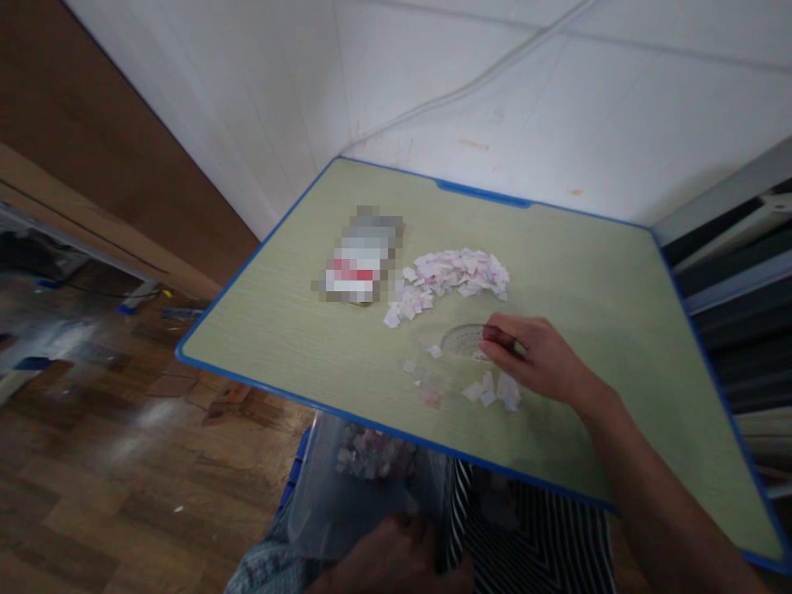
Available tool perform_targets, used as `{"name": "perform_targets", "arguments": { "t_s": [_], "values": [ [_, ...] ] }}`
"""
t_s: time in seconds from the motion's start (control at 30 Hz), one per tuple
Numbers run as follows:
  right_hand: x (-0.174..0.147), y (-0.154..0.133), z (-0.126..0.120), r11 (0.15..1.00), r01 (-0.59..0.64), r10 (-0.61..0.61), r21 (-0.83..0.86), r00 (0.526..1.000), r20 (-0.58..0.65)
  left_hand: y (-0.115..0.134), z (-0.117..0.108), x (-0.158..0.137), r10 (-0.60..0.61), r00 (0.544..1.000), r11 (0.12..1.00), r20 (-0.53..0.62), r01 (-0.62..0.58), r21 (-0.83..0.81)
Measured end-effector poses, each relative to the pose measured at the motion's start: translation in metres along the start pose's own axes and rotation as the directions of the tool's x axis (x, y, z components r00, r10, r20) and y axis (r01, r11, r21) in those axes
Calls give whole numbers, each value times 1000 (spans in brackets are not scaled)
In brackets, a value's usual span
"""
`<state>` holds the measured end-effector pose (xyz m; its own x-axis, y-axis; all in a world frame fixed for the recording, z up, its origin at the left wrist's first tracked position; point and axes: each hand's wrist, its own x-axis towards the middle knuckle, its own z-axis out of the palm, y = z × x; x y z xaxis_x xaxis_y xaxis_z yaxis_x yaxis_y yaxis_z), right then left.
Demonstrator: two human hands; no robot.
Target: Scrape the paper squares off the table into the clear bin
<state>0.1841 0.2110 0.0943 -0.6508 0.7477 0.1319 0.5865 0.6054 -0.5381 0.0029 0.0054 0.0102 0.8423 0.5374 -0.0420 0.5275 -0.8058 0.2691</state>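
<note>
My right hand (544, 359) is closed on the right end of a clear semicircular protractor (463, 340), held low over the table with its curved edge toward the back. Small paper scraps (488, 389) lie just in front of that hand, and a few more (430, 394), blurred, are left of them. A larger pile of white and pinkish paper scraps (458, 271) spreads behind the protractor. Below the table's front edge, my left hand (396, 551) is curled at the near rim of a clear plastic box (318, 503); its fingertips are partly hidden. Many paper scraps (374, 454) lie inside the box.
The light green table (272, 305) has a blue rim and stands against a white wall (470, 99). A pixelated flat item (362, 256) lies at its back left. A brown wooden panel (136, 157) rises on the left, over a wooden floor (111, 462). Dark shelving (736, 305) stands at right.
</note>
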Motion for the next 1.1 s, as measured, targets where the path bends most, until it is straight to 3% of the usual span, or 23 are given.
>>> {"name": "perform_targets", "arguments": {
  "t_s": [0.23,0.5,0.63,0.73,0.87,1.03,1.1],
  "values": [
    [-10,6,-23,1000,-24,22,14,990,138,1,11,-2,-14,998,1000,-59,15,22],
    [-11,7,-17,1000,-7,8,-28,998,58,-1,7,-2,3,998,999,-58,0,50],
    [-12,7,-23,994,-79,82,-73,996,29,-1,3,-2,-6,996,999,-86,10,48],
    [-17,10,-36,990,-138,142,-36,979,149,-1,3,-2,-4,995,999,-95,9,53],
    [-26,21,-52,966,-235,185,109,921,342,-1,7,-3,-1,994,998,-106,8,63],
    [-26,45,-51,953,-250,232,172,966,118,0,9,-2,9,1000,1000,23,-10,22],
    [-24,50,-46,944,-276,256,179,958,127,0,7,-2,-2,999,1000,43,2,13]
  ]
}}
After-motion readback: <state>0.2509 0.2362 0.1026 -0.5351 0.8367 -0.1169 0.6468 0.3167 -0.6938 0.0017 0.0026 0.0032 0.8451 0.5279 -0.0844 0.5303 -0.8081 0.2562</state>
